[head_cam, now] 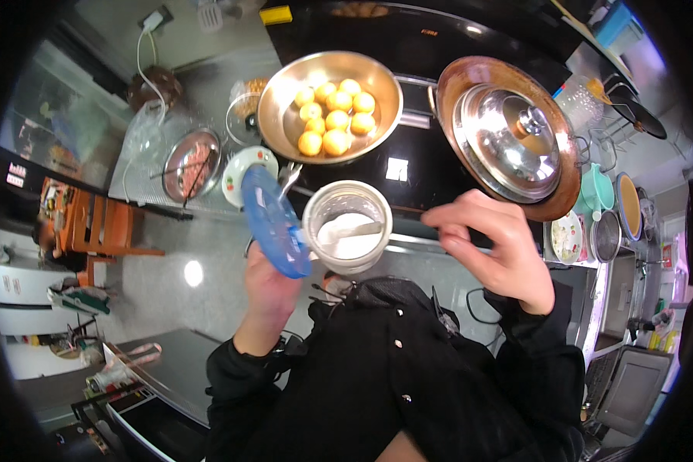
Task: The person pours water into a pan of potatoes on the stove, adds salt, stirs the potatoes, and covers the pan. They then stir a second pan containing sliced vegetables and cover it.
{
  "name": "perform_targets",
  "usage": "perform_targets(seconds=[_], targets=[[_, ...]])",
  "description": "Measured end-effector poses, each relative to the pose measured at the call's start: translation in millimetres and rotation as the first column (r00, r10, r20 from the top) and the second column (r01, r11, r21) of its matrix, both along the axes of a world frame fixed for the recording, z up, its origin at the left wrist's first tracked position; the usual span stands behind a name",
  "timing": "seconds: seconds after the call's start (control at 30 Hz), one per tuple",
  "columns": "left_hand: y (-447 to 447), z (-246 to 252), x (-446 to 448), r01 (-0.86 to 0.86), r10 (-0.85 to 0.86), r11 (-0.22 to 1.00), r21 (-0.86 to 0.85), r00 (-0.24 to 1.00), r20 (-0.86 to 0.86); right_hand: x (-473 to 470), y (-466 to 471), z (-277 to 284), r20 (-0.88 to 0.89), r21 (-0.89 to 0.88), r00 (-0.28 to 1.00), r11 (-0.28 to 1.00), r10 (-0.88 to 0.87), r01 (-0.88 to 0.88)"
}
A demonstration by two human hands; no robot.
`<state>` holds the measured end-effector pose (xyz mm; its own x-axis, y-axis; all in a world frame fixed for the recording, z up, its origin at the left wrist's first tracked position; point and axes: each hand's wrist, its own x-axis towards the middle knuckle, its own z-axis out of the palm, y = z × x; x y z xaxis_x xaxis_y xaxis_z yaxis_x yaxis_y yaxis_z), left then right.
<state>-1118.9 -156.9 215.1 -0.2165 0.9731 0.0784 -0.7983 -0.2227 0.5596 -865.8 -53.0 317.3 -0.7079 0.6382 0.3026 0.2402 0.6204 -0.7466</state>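
My left hand point(272, 291) holds a clear jar point(349, 263) up in front of me, its fingers mostly hidden behind the blue lid point(274, 222). The lid is flipped up at the jar's left side. White powder or grains point(346, 248) lie inside, with a flat spoon or scoop point(361, 230) resting in them. To the right of the jar, my right hand point(491, 248) hovers with nothing in it, index finger and thumb apart. Beyond the jar, a stainless steel basin point(274, 124) contains several round yellow-orange food balls point(338, 120).
A wok point(456, 75) with a shiny metal lid point(502, 138) sits on the black glass cooktop point(421, 167). At left are a bowl of minced meat point(193, 167) with chopsticks and a white plate point(237, 167). A plate of chopped food point(565, 238) and a strainer point(605, 237) stand right.
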Motion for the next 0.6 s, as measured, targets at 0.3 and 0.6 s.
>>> perform_targets(seconds=[0.3, 0.6], targets=[[-34.9, -35.7, 19.9, -0.174, 0.115, 0.977, -0.126, 0.919, -0.377, -72.2, -12.8, -42.1, 0.434, 0.358, 0.897, 0.897, 0.087, -0.26], [-42.2, -43.2, 28.0, -0.181, 0.082, 0.969, -0.167, 0.876, -0.476, -85.6, -30.5, -50.4, 0.769, 0.326, 0.639, 0.871, -0.017, -0.369]])
